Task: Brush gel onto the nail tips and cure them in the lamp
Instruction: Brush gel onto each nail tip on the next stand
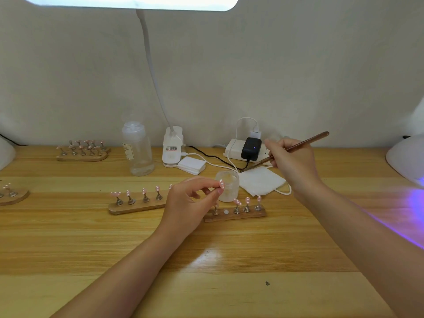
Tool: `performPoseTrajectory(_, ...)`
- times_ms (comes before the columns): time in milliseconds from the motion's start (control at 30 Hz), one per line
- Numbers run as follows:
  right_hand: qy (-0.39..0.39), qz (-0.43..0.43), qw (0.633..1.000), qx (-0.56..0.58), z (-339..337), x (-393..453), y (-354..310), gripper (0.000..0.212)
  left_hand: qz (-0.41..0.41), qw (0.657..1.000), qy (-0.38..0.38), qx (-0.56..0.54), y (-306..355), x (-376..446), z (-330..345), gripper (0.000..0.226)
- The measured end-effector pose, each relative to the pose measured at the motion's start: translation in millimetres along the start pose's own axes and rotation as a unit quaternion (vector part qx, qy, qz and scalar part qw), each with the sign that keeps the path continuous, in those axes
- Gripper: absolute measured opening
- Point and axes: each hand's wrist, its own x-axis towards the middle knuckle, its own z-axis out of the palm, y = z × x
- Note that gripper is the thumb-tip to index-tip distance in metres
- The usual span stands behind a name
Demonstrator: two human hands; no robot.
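Observation:
My left hand [191, 203] pinches one pink nail tip [221, 184] on its small stand, lifted above the near wooden holder [236, 214]. That holder has an empty white spot and three more pink tips at its right. A second wooden holder [135, 206] with several pink tips lies to the left. My right hand [291, 161] grips a brown brush [284, 151], whose tip points down-left over a folded white wipe [259, 182]. A small frosted gel jar [228, 188] stands behind my left fingers. The curing lamp [406, 157] sits at the far right, casting purple light on the desk.
At the back stand a clear bottle [137, 149], the desk lamp's base [172, 148], a stack of white pads [191, 165], and a power strip with a black adapter [251, 148] and cables. More nail holders lie at back left [82, 152] and the left edge [12, 196].

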Motion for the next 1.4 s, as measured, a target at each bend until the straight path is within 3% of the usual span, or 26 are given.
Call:
performPoseTrajectory(233, -0.08, -0.132, 0.985, 0.077, 7.1, -54.6, 4.2, 0.035, 0.004, 1.0, 0.014, -0.007, -3.1, 0.8, 1.5, 0.031)
performPoseTrajectory(467, -0.069, -0.196, 0.978, 0.034, 14.4, -71.2, 15.0, 0.021, 0.02, 0.999, 0.028, -0.002, -6.4, 3.4, 3.0, 0.028)
performPoseTrajectory(600, -0.077, -0.2, 0.975, 0.055, 16.0, -75.9, 18.8, 0.036, 0.021, 1.0, 0.023, -0.001, -9.3, 3.0, 2.8, 0.027)
performPoseTrajectory(833, -0.076, -0.251, 0.965, -0.007, 18.4, -77.4, 21.8, 0.037, 0.016, 1.0, 0.023, 0.003, -8.0, 2.3, 2.3, 0.024)
performPoseTrajectory(1400, -0.059, -0.277, 0.959, 0.02, 18.0, -84.6, 26.1, 0.038, 0.015, 0.999, 0.032, -0.013, -7.4, 1.8, 1.7, 0.02)
